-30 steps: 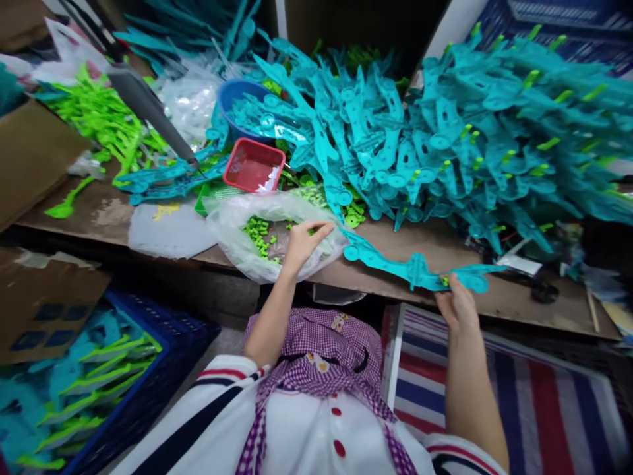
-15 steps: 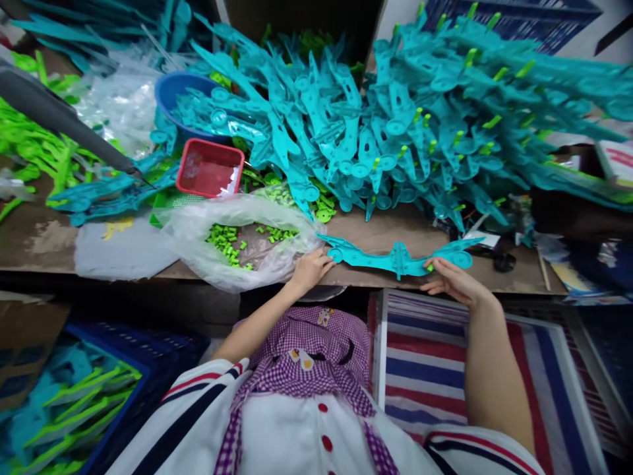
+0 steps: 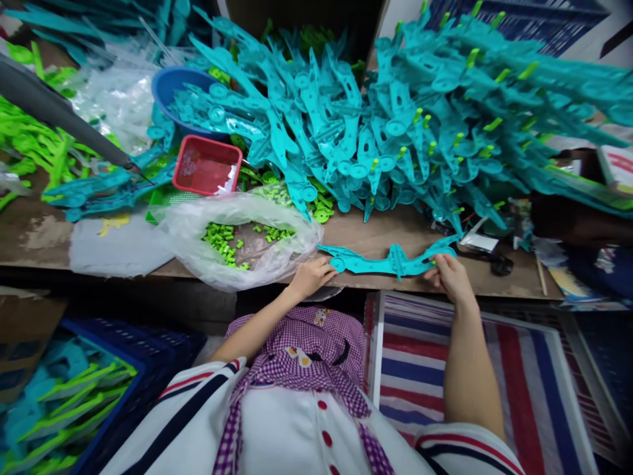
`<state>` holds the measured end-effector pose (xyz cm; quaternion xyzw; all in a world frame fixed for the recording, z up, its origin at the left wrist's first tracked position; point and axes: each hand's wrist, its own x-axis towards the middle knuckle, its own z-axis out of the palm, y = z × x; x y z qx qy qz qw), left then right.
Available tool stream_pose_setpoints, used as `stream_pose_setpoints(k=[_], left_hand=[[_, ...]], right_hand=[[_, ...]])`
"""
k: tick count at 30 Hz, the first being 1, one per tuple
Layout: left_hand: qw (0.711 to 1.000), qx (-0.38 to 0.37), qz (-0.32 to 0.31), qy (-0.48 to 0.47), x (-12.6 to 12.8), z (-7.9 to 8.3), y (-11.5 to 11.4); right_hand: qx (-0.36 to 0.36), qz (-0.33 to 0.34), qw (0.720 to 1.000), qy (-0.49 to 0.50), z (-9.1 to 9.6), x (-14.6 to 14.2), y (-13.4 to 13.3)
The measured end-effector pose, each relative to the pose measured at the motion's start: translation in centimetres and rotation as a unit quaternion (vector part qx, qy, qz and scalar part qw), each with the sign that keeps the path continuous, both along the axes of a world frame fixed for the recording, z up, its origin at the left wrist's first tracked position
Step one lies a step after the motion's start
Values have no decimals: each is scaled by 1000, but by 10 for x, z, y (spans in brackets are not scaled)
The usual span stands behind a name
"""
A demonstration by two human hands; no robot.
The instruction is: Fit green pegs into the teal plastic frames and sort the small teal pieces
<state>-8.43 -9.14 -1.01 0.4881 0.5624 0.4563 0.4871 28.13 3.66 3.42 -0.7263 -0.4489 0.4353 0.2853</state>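
A long turquoise plastic part (image 3: 368,264) lies across the front of the workbench, with round discs near its ends and a raised piece at its middle. My left hand (image 3: 311,276) is closed on its left end, thumb and fingers at the disc. At the other end my right hand (image 3: 449,276) pinches the part, and a bit of bright green shows at the fingertips. Just left of my left hand sits a clear plastic bag (image 3: 185,264), its mouth spread wide around small green pegs (image 3: 225,245).
Turquoise parts (image 3: 336,125) are heaped along the back, several with green pegs in them. A red tray (image 3: 205,165) and blue bowl (image 3: 161,95) stand behind the bag. A grey power tool (image 3: 64,109) hangs at left. Below are a blue crate (image 3: 128,389) and a striped sheet (image 3: 415,369).
My right hand has turned, and its fingers have curled in closer around the part's right end. That end has shifted slightly left and up. My left hand keeps its hold.
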Motion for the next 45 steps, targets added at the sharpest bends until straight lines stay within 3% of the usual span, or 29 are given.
stream_pose_setpoints(k=[3, 6, 8, 10, 13, 17, 20, 24, 30, 36, 45], left_hand=[[998, 36, 4, 53, 0, -1, -1], [977, 96, -28, 187, -1, -4, 0], [940, 143, -56, 305, -1, -8, 0], [898, 181, -69, 396, -1, -10, 1], [861, 204, -73, 460, -2, -12, 0], [862, 200, -89, 457, -3, -12, 0], [875, 191, -92, 435, -3, -12, 1], [884, 178, -92, 422, -3, -11, 3], [889, 152, -112, 418, -4, -10, 6], [890, 139, -117, 417, -5, -11, 7], [896, 124, -122, 409, -6, -6, 8]], right_hand=[[162, -78, 978, -103, 11, -8, -6], [261, -91, 960, -52, 26, -63, -16], [251, -25, 966, 52, 31, -120, -20], [223, 45, 956, 185, 30, -174, -22], [178, 148, 938, 257, 22, -215, -26], [207, 238, 936, 153, 9, -200, -40], [267, 303, 914, 31, 3, -183, -44], [293, 350, 888, -60, -6, -180, -40], [309, 383, 867, -76, -14, -183, -42], [297, 392, 867, -82, -24, -186, -41], [291, 415, 854, -115, -23, -187, -37]])
